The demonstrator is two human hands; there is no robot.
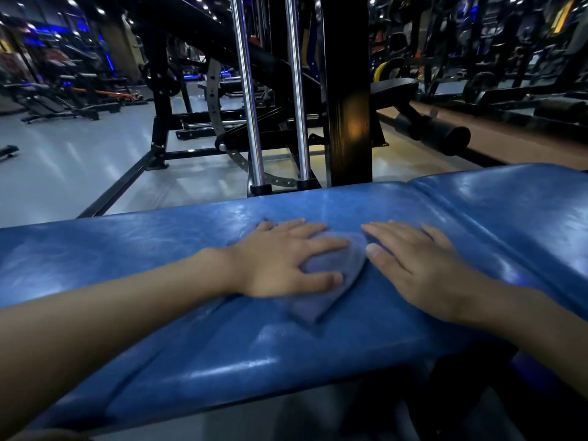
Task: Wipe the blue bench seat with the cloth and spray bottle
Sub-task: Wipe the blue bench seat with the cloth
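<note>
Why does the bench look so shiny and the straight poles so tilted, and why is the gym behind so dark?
Head view: the blue bench seat shows white glare streaks from overhead lights; the wide-angle lens bows its edge and tilts the chrome poles; the background gym is dim and slightly soft, while the left hand, right hand and cloth are sharp.
</note>
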